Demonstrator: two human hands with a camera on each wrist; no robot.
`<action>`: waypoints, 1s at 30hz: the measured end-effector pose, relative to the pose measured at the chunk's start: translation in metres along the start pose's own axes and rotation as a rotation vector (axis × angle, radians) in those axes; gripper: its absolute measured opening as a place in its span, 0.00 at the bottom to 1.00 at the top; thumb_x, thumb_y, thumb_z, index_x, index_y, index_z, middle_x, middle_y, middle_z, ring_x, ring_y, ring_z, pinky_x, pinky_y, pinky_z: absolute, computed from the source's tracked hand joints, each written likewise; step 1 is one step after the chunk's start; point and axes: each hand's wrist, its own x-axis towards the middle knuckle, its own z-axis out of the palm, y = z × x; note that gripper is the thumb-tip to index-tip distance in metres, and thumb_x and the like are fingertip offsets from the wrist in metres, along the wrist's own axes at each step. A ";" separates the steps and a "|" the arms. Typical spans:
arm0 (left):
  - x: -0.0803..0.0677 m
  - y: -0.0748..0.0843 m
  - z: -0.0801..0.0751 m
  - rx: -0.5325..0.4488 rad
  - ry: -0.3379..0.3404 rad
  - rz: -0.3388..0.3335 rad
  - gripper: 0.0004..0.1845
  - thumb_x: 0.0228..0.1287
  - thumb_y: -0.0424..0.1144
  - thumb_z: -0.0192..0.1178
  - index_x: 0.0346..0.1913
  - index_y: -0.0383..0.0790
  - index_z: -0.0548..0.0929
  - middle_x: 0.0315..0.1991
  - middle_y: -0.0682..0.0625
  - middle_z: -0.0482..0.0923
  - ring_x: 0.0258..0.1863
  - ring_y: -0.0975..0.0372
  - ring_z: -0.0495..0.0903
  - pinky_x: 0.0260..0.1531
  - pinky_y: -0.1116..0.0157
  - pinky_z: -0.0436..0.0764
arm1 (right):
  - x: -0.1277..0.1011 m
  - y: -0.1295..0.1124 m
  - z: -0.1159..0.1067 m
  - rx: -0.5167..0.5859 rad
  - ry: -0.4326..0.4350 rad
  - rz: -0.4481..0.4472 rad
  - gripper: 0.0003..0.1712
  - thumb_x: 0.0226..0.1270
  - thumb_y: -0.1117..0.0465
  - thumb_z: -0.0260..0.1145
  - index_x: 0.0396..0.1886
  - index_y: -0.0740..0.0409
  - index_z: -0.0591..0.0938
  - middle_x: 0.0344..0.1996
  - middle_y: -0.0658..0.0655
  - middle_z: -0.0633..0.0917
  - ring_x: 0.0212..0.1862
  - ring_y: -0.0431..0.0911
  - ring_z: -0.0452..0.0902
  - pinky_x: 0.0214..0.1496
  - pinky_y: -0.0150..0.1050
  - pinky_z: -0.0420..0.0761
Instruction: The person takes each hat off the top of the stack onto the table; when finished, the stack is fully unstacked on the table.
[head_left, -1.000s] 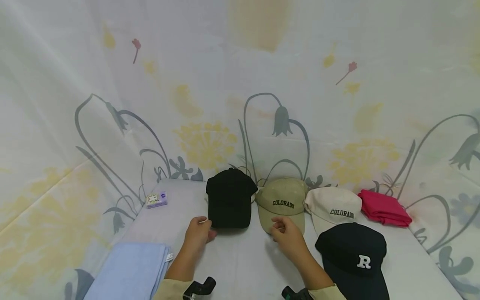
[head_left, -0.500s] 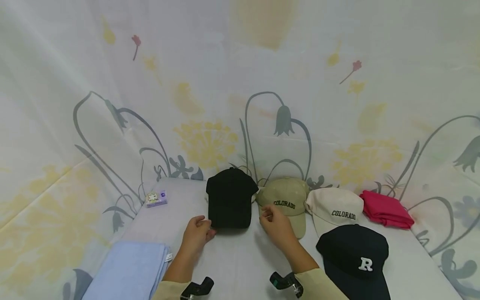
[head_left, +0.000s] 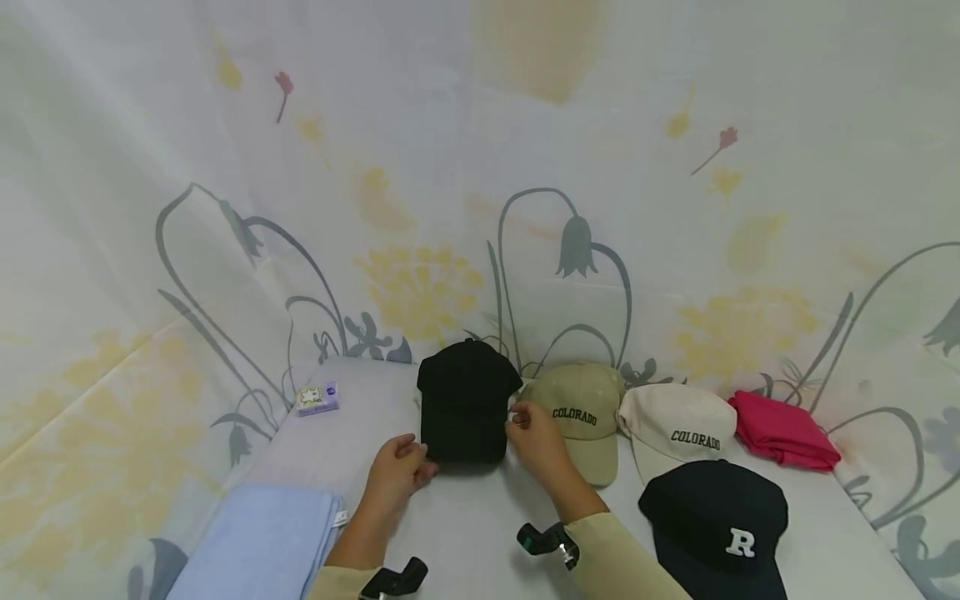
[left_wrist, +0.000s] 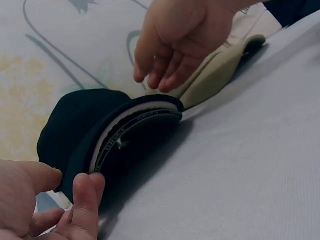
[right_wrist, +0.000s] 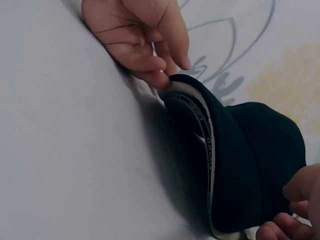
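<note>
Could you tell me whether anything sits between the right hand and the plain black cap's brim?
Nothing visible does. The right hand is at the right edge of the black cap, its fingertips just above the brim with only open air between. The khaki Colorado cap lies behind the hand, not in its path. The left hand already touches the brim's other corner.

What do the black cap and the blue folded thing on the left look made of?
Black cap: matte woven cloth, probably cotton twill; no sheen, with a stiff brim showing a pale taped seam underneath in the wrist views. Blue folded cloth: soft, slightly fuzzy fabric, likely a towel, with a small white tag.
</note>
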 end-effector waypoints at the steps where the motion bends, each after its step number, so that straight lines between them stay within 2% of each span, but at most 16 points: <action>1: 0.000 0.000 -0.001 -0.008 0.001 -0.004 0.29 0.80 0.35 0.55 0.75 0.24 0.61 0.63 0.32 0.71 0.36 0.62 0.84 0.40 0.69 0.87 | 0.002 0.001 0.003 0.006 0.003 0.013 0.17 0.71 0.66 0.65 0.57 0.66 0.82 0.44 0.60 0.85 0.48 0.52 0.82 0.47 0.45 0.82; 7: 0.001 -0.001 -0.003 -0.034 -0.006 -0.030 0.29 0.81 0.35 0.55 0.76 0.25 0.60 0.63 0.32 0.71 0.38 0.61 0.83 0.42 0.69 0.87 | 0.014 0.006 0.014 -0.010 0.027 0.035 0.21 0.74 0.66 0.65 0.63 0.68 0.80 0.53 0.66 0.85 0.55 0.59 0.82 0.56 0.53 0.83; 12: 0.002 -0.003 -0.002 -0.045 -0.011 -0.019 0.29 0.80 0.33 0.55 0.76 0.25 0.61 0.66 0.32 0.69 0.39 0.62 0.83 0.43 0.69 0.87 | 0.024 0.009 0.023 0.021 0.020 0.053 0.27 0.76 0.64 0.64 0.69 0.71 0.74 0.59 0.71 0.83 0.61 0.62 0.81 0.61 0.56 0.82; 20: 0.003 -0.002 0.000 -0.025 0.000 -0.002 0.28 0.80 0.33 0.55 0.75 0.26 0.63 0.63 0.33 0.71 0.37 0.62 0.83 0.41 0.69 0.87 | 0.023 0.019 0.038 0.218 0.059 0.111 0.30 0.78 0.65 0.62 0.74 0.72 0.69 0.66 0.75 0.77 0.69 0.66 0.74 0.70 0.58 0.76; 24: 0.002 -0.001 0.000 -0.023 0.009 -0.005 0.27 0.80 0.33 0.56 0.74 0.26 0.65 0.62 0.34 0.72 0.36 0.62 0.83 0.41 0.69 0.87 | 0.019 0.022 0.040 0.328 0.088 0.104 0.30 0.78 0.66 0.61 0.74 0.73 0.68 0.66 0.75 0.76 0.69 0.68 0.73 0.71 0.59 0.75; 30: 0.003 -0.004 0.001 -0.030 -0.001 0.011 0.25 0.79 0.32 0.56 0.72 0.24 0.66 0.56 0.36 0.74 0.34 0.63 0.82 0.39 0.69 0.87 | 0.014 0.026 0.042 0.344 0.103 0.100 0.29 0.78 0.65 0.62 0.74 0.71 0.69 0.66 0.73 0.77 0.69 0.66 0.74 0.71 0.58 0.75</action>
